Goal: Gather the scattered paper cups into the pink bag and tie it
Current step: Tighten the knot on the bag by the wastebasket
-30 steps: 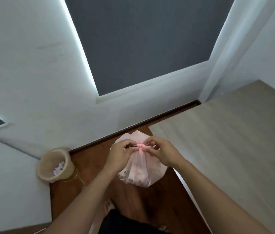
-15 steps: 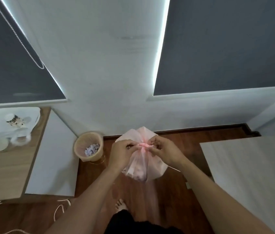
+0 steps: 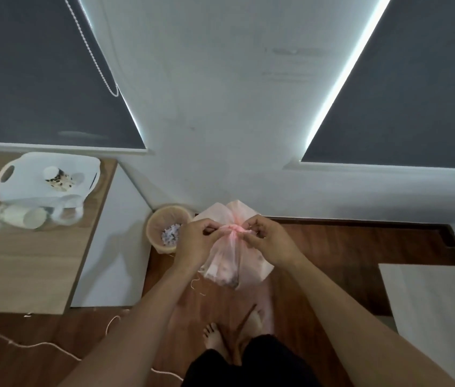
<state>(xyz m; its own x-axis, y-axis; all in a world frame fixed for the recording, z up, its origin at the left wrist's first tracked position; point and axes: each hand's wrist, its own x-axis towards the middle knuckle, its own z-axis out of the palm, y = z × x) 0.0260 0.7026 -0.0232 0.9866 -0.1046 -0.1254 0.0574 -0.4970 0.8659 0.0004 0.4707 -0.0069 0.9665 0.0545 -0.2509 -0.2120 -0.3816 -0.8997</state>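
The pink bag [image 3: 231, 263] hangs in the air in front of me, filled, with dim cup shapes showing through its thin plastic. Its neck is bunched into a tight pink knot, and the loose top fans out above it. My left hand [image 3: 197, 243] pinches the neck from the left. My right hand [image 3: 269, 241] pinches it from the right. Both hands touch at the knot. More paper cups [image 3: 29, 217] lie in a clear wrapper on the wooden table at the left.
A tan waste bin [image 3: 164, 227] with paper scraps stands on the floor by the wall, just left of the bag. A white tray [image 3: 25, 180] with a patterned cup sits on the wooden table [image 3: 25, 263]. A pale tabletop [image 3: 438, 308] juts in at right. String trails across the floor.
My view has swung left, bringing the wooden table, tray and bin into sight. Both hands stay at the bag's neck, and the bag hangs much as before.
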